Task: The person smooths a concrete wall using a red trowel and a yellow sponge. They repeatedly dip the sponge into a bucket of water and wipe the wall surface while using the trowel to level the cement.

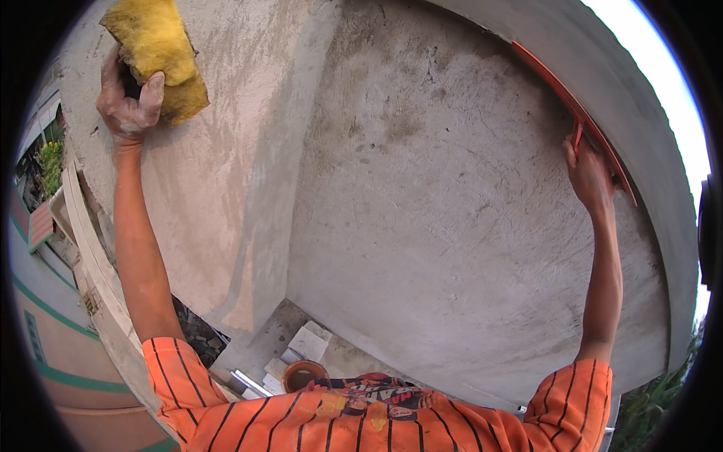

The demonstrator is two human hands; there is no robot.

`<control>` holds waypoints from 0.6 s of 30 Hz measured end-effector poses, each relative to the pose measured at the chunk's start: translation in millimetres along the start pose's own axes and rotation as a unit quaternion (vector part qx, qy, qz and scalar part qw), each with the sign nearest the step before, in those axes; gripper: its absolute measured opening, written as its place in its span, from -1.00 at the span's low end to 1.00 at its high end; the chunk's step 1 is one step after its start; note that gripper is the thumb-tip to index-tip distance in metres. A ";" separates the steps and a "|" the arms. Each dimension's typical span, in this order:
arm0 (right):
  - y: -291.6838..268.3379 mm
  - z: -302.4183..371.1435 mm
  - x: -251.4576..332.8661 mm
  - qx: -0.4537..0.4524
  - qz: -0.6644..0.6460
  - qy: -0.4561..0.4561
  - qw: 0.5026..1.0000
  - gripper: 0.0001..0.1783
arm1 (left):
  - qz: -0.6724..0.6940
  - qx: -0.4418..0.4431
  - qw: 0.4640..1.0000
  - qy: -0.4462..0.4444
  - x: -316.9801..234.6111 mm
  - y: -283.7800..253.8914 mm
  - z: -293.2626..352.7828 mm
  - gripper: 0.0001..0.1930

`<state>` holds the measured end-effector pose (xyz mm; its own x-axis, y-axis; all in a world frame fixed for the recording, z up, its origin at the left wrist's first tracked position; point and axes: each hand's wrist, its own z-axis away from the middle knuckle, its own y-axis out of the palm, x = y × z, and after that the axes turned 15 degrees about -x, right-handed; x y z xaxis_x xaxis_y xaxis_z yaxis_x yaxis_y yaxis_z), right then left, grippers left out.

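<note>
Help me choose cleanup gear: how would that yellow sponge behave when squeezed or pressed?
The sponge probably feels soft; the left hand grips its ragged edge. It looks porous, so likely light, and grippy against the rough plastered wall.

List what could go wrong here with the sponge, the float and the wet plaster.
1. The left hand grips only one end of the yellow sponge; it might slip and fall toward the bucket and blocks below.
2. The right hand holds the orange float at full stretch against the wall edge, so it may gouge the plaster.
</note>
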<state>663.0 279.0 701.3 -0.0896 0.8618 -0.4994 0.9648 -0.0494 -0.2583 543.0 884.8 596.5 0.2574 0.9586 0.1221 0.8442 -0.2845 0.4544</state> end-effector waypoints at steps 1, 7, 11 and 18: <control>-0.2 7.0 -4.3 -0.004 0.021 -0.001 1.000 -0.66 | -0.006 0.001 1.000 0.004 1.1 -1.6 -0.6 -0.39; -9.4 25.9 13.6 -0.011 -0.018 0.030 0.999 -0.71 | -0.035 0.024 0.999 0.008 -2.6 -2.0 -1.2 -0.39; -1.9 -4.3 50.2 0.033 -0.030 0.015 0.999 -0.73 | -0.029 0.023 0.999 0.012 -1.6 -0.9 -1.2 -0.39; 7.2 -44.5 67.0 -0.004 -0.024 0.001 1.000 -0.69 | -0.031 0.017 0.999 0.013 -5.9 -7.8 -7.9 -0.39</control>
<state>674.9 358.7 702.8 -0.1358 0.8645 -0.4840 0.9610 -0.0038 -0.2764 531.2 881.5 599.3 0.1923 0.9742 0.1186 0.8739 -0.2249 0.4310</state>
